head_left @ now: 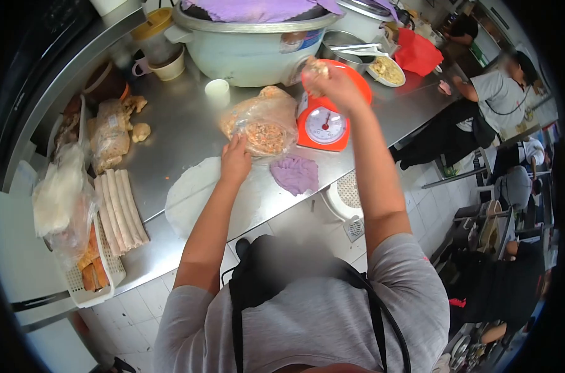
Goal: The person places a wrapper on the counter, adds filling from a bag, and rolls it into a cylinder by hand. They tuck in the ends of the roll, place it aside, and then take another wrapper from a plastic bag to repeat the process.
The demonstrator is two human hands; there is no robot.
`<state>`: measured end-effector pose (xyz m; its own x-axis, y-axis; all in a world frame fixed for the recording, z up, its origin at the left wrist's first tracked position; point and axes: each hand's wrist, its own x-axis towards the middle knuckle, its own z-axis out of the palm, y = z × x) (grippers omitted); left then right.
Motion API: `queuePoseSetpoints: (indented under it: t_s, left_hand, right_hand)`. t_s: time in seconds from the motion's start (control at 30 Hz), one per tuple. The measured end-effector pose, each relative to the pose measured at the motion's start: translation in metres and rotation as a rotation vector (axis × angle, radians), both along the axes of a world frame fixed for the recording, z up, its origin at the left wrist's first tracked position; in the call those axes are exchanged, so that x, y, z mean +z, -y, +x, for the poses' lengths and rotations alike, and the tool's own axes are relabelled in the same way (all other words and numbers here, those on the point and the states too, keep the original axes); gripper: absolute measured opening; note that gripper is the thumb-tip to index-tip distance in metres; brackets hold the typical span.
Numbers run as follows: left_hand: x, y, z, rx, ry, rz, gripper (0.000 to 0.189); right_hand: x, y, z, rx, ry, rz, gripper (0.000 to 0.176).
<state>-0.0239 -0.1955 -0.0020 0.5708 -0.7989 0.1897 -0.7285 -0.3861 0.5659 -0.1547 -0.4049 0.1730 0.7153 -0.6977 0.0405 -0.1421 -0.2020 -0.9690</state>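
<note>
My left hand (236,158) is at the near-left edge of a clear plastic bag of chopped orange-brown filling (265,138), its fingers closed on the plastic. Over the red kitchen scale (323,132), my right hand (333,86) grips a pale, crumbly clump of food (316,69); clear plastic shows beside it. The scale's round dial faces me, and the raised arm partly covers its top. A crumpled purple cloth (295,174) lies at the table edge, right of a thin white round sheet (198,193).
Behind the bag stand a white cup (218,93) and a large tub (245,56). A bowl of pale shredded food (387,71) sits beyond the scale. Leftward are long pale rolls (119,211) and a white basket (111,273). A co-worker (500,99) stands at right.
</note>
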Motion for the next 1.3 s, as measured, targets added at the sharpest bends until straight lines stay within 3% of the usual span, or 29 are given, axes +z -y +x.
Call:
queuePoseSetpoints:
  t_s: [0.07, 0.17, 0.27, 0.37, 0.47, 0.53, 0.6, 0.67, 0.77, 0.97, 1.07, 1.17, 1.3]
  left_hand:
    - [0.0, 0.0, -0.001, 0.008, 0.005, 0.012, 0.052]
    - [-0.002, 0.0, -0.001, 0.004, 0.031, 0.018, 0.054]
    - [-0.002, 0.0, -0.001, -0.012, 0.056, 0.004, 0.055]
    - [0.001, -0.004, -0.003, 0.001, 0.057, 0.01, 0.055]
    - [0.002, 0.001, -0.004, 0.007, 0.077, -0.002, 0.053]
    - [-0.006, 0.0, -0.002, 0.002, 0.115, -0.025, 0.052]
    - [-0.01, 0.0, 0.0, -0.014, 0.136, -0.05, 0.051]
    - [-0.009, -0.001, 0.001, -0.029, 0.125, -0.025, 0.052]
    - [0.003, -0.001, 0.0, -0.045, 0.083, 0.056, 0.054]
    - [0.005, 0.001, 0.004, -0.05, 0.091, 0.083, 0.05]
    - [0.008, 0.003, 0.008, -0.064, 0.024, 0.106, 0.05]
    - [0.014, 0.006, 0.002, -0.043, -0.014, 0.106, 0.051]
    - [0.005, 0.003, 0.001, -0.018, -0.055, 0.047, 0.053]
  right_hand:
    - [0.013, 0.035, -0.016, -0.014, -0.22, -0.219, 0.022]
    - [0.01, 0.066, -0.032, 0.148, -0.496, -0.283, 0.021]
    - [-0.013, 0.068, -0.032, -0.115, -0.497, -0.387, 0.039]
    - [-0.02, 0.05, -0.027, -0.401, -0.568, -0.811, 0.037]
    - [-0.006, 0.001, -0.02, -0.493, -0.395, -1.136, 0.025]
    - [-0.044, -0.027, 0.0, -0.297, -0.03, -1.01, 0.022]
    - [-0.078, -0.061, 0.022, 0.102, -0.455, -0.946, 0.013]
    - [-0.099, -0.093, 0.029, 0.127, -0.669, -0.752, 0.017]
    - [-0.146, -0.096, 0.03, 0.12, -0.811, -0.809, 0.022]
    - [-0.145, -0.1, 0.016, 0.109, -0.784, -0.791, 0.023]
    - [-0.154, -0.096, 0.019, 0.085, -0.743, -0.778, 0.022]
    - [-0.139, -0.081, 0.012, 0.12, -0.645, -0.569, 0.021]
    - [-0.1, -0.066, 0.008, 0.023, -0.296, -0.443, 0.018]
